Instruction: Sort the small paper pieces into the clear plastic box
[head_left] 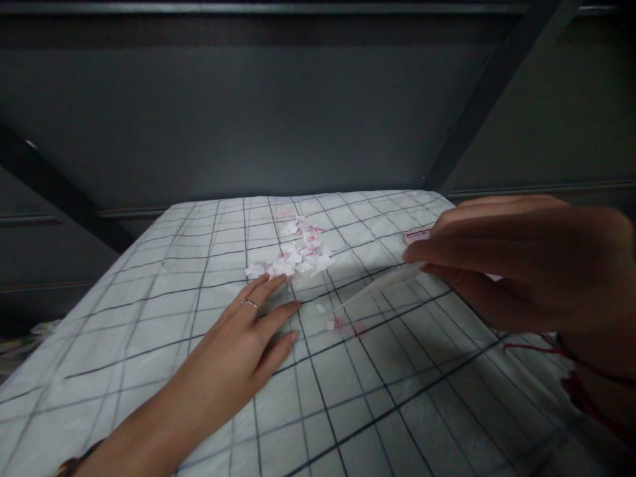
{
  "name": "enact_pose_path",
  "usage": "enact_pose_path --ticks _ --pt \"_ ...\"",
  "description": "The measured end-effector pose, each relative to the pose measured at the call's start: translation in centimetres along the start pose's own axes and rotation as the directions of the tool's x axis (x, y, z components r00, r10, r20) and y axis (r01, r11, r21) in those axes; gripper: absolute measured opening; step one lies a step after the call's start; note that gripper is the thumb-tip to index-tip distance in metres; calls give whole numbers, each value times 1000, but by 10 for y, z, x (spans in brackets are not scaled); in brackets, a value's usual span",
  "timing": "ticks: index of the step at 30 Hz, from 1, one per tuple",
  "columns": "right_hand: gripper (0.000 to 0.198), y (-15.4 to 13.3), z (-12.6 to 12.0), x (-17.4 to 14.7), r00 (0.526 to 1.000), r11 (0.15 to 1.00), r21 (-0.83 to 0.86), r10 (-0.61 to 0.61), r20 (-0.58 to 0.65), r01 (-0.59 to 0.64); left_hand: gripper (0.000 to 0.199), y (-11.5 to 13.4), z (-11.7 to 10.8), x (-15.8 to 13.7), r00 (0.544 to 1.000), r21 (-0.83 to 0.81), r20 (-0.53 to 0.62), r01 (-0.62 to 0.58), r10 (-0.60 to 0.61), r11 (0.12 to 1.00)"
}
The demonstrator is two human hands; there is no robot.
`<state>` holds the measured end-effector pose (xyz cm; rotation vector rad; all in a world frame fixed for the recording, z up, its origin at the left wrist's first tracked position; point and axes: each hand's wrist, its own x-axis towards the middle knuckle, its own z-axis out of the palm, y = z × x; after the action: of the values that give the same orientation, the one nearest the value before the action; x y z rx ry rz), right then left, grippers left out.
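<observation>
My left hand (248,334) rests palm down with its fingers spread. Its longer fingertips touch the near edge of a loose heap of small torn paper pieces (298,258), white with some pink. On the right, my right hand (527,262) is raised over the cloth, thumb and fingers pinched on the edge of a thin, pale, see-through sheet (390,281). That sheet slopes down to the left, and whether it is a bag I cannot tell. Near its lower end lie a small white paper piece (330,325) and a faint pink patch (362,328).
A white cloth with dark grid lines (199,411) covers the table. Just beyond my right fingers shows part of a flat pink-edged object (416,236), mostly hidden. Dark grey panels (258,119) stand behind the table. Blurred items (44,329) lie low at the left.
</observation>
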<state>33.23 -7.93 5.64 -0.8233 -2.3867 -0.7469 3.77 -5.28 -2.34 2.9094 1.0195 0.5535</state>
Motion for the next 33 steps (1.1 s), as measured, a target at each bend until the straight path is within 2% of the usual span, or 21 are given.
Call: enact_pose_path --ticks 8,11,16,23,26,30,33 --pt "16 -1 -3 0 999 996 78 42 19 -44 30 -1 0 1 999 -17 -26 -24 23 1000" --pt "16 -2 -3 2 999 998 43 39 4 -40 30 -1 0 1 999 -12 -20 -28 28 1000" --pt "18 -6 5 5 998 998 0 -56 4 56 32 0 -1 1 999 1 -19 -40 40 999" --pt "17 -9 3 2 999 999 -35 -12 -43 10 32 0 -1 1 999 15 -15 -47 47 999" --pt "18 -8 0 1 999 1000 -24 -16 -28 16 32 0 -1 1 999 15 -17 -45 46 999" --pt "21 -9 6 3 999 998 -31 -53 0 53 31 -1 0 1 999 10 -9 -38 39 999" --pt "21 -8 12 4 1000 996 -84 -10 -12 9 30 0 0 2 999 10 -18 -44 44 999"
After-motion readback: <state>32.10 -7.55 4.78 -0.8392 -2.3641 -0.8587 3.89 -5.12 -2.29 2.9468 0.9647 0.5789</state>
